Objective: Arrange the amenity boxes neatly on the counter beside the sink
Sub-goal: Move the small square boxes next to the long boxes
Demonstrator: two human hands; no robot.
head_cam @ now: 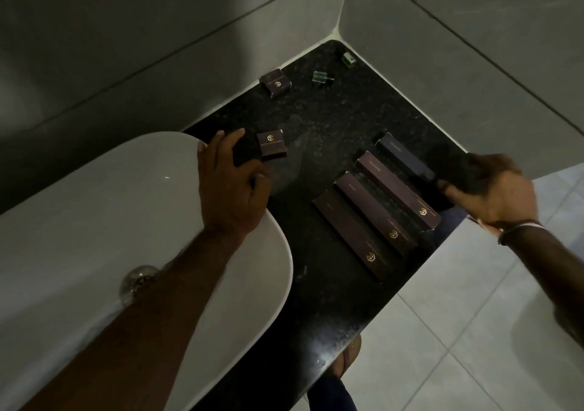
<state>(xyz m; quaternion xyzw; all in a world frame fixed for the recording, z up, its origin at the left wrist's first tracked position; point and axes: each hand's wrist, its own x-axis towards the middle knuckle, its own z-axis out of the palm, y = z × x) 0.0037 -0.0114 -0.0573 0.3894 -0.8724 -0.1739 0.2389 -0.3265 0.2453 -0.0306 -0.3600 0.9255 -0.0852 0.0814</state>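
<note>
Reaching across the white sink point(94, 208), the left hand point(232, 183) rests at the basin's far rim with its fingers spread and loosely curled over the black speckled counter point(331, 119), the fingertips just beside a small square amenity box point(271, 144) but not clearly touching it. A second small square box point(275, 82) lies farther back, near the wall. Beyond it, toward the corner, sit two little green-tinted items (too small and dim to identify), one point(319, 76) near the middle of the counter and one point(348, 58) close to the corner.

Four long amenity boxes lie side by side in a slanted row near the counter's front edge: the nearest box point(350, 236), the second box point(374, 213), the third box point(398, 189) and the bluish farthest box point(406, 156). The right hand point(493, 189), with a band at the wrist, is at the near end of the farthest box; its fingers are curled toward that end, yet motion blur hides whether they actually grip it. Pale floor tiles point(458, 331) show below the counter
</note>
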